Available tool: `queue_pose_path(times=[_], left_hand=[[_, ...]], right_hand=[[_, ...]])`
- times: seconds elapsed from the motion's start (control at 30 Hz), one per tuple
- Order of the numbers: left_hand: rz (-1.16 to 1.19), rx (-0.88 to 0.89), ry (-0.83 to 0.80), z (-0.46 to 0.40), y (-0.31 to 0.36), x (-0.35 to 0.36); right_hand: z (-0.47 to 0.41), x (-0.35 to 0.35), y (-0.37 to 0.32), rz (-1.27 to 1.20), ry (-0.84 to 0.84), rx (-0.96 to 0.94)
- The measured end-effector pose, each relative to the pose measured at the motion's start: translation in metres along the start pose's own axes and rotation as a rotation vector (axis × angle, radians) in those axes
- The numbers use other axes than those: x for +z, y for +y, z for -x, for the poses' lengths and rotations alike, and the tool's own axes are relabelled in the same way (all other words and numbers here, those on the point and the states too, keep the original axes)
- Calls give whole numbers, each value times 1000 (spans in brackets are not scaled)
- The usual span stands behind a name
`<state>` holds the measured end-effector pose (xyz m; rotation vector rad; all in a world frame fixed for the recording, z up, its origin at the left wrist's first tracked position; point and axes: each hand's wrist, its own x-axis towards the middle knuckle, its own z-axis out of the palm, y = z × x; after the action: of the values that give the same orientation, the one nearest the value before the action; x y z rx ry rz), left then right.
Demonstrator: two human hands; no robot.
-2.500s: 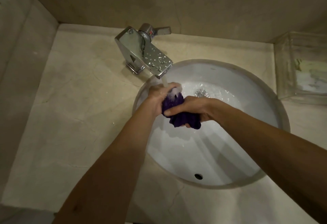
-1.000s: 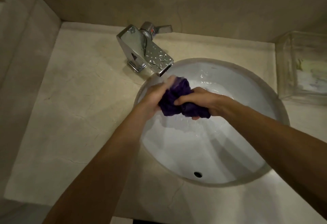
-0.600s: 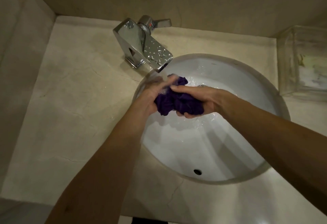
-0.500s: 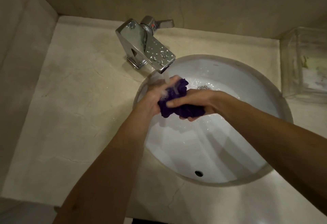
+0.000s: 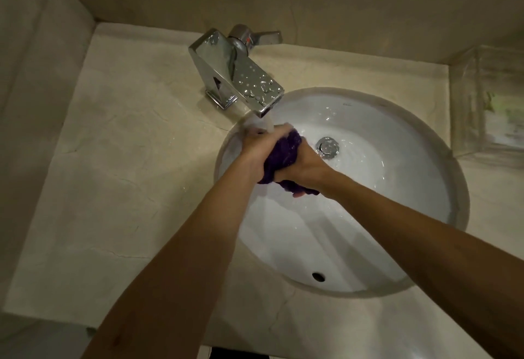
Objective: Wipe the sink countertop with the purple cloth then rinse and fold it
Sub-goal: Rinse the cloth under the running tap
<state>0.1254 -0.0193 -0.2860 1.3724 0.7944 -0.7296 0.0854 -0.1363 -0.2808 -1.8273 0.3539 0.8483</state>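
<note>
Purple cloth (image 5: pixel 283 157), bunched into a wad, sits squeezed between both hands over the white sink basin (image 5: pixel 397 245), directly under the running faucet (image 5: pixel 241 75). From my remote seat I read the fingers of the left hand (image 5: pixel 258 147) as curled round the cloth's upper end, where the stream lands, and those of the right hand (image 5: pixel 304 170) as wrapped round its lower end, fingertips showing beneath. I judge the grip is meant to work water through the fabric while runoff falls toward the drain (image 5: pixel 328 147). The rinse looks underway; folding is not yet begun. The marble table (image 5: pixel 127 174) around the basin shows wet streaks near the faucet. A clear box (image 5: pixel 487 103) stands at the far right.
</note>
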Motion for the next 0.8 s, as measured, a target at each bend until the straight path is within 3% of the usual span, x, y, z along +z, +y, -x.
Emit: queue_pose_path(times=[0.1,0.2,0.3,0.43,0.53,0.63,0.8], left_hand=[[20,52,-160,1,7,-14],[-176,63,-157,8,9,-26],[-35,58,-327,9,5,-31],[-6,139,-263,14,5,-18],[-18,74,-103,8,3,-9],[3,55,36,-1,0,-1],[77,38,207,-13,-2,5]], right_hand=[[9,-19,-9,-126,-75,71],[15,-37,-14,-242,-236,218],[18,-40,-14,-400,-331,379],[14,-38,-16,-502,-373,405],[9,-29,-21,-212,-346,285],[-2,-12,-21,123,-135,187],[-13,12,-12,406,131,61]])
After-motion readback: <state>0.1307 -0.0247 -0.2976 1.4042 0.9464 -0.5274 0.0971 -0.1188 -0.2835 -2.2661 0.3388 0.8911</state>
